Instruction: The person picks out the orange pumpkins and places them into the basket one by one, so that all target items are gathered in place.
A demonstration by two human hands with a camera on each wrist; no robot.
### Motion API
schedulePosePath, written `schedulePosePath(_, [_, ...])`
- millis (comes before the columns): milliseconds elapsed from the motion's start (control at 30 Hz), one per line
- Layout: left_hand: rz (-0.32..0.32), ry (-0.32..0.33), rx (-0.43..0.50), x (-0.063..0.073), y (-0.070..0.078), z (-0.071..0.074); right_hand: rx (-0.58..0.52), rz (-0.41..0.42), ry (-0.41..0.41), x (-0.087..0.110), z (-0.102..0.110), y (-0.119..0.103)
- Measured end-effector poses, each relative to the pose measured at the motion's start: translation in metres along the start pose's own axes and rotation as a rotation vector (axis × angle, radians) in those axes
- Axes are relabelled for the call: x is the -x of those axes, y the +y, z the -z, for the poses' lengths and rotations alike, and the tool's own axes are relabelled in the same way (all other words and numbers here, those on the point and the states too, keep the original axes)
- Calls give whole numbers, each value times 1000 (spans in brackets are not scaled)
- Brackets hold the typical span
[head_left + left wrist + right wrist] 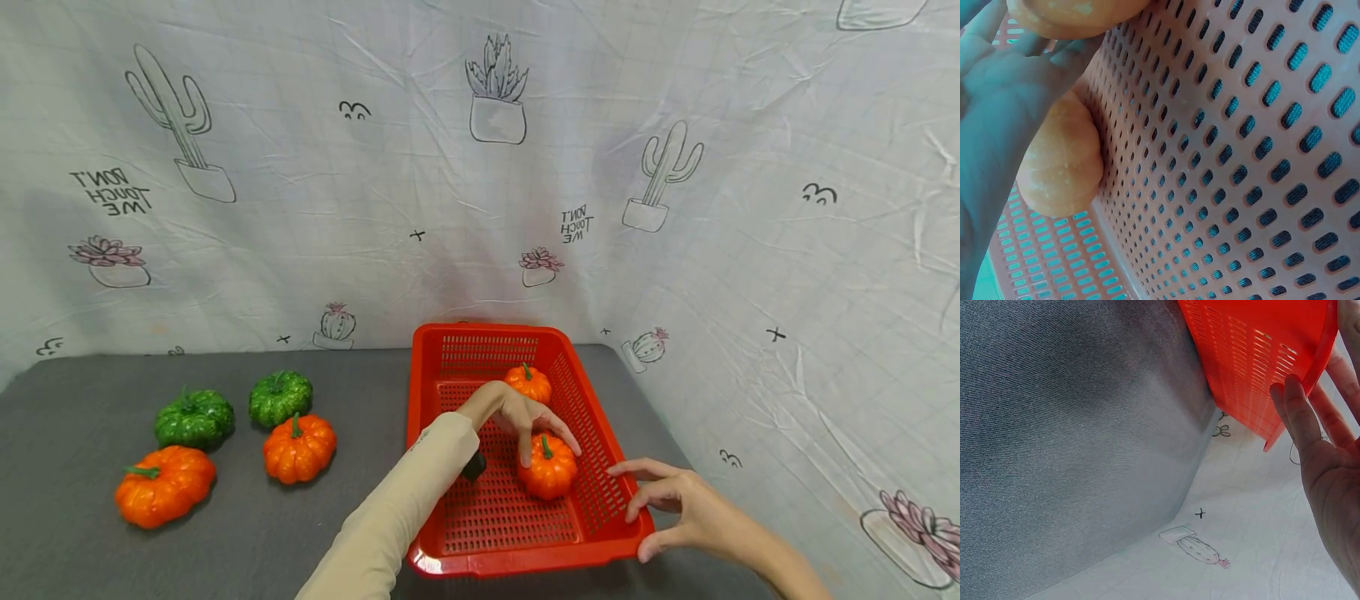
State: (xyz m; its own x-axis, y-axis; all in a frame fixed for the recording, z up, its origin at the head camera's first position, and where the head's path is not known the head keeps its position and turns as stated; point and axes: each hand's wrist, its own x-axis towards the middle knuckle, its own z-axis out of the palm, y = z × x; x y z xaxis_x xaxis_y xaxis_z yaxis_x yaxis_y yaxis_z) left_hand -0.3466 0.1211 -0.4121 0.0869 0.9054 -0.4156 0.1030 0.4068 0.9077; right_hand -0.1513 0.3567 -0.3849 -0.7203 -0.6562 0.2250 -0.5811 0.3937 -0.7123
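Note:
Inside the red plastic basket (510, 562), my left hand (516, 412) reaches down from above and grips an orange pumpkin (551, 477) with fingers and thumb around its top. The left wrist view has that pumpkin at the top edge, partly cut off, beside the perforated basket wall (1222, 156). A second orange pumpkin (529, 383) sits farther back along the basket's right side. My right hand (678, 504) holds the basket's near right corner, fingers over the rim and thumb outside. In the right wrist view its fingers (1300, 412) overlap the basket's outer side.
To the left on the grey table (352, 525) lie two green pumpkins, one (195, 418) nearer the left and another (280, 398) beside it. Two orange pumpkins, one wide (167, 487) and one rounder (300, 450), lie in front. A printed white cloth (420, 183) hangs behind and right.

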Motion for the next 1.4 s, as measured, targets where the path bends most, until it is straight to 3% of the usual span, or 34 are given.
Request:
schedulePosePath(367, [0, 25, -21, 1, 0, 1, 7, -8, 1, 0, 0, -1])
schedulePosePath(867, [19, 6, -66, 4, 0, 3, 29, -24, 14, 0, -2, -2])
schedulePosePath(1100, [4, 60, -53, 10, 2, 2, 33, -16, -2, -4, -2, -4])
schedulePosePath(1233, [-42, 143, -43, 15, 7, 1, 8, -19, -11, -4, -2, -4])
schedulePosePath(1400, [-74, 246, -86, 22, 24, 0, 19, -40, -15, -2, 0, -5])
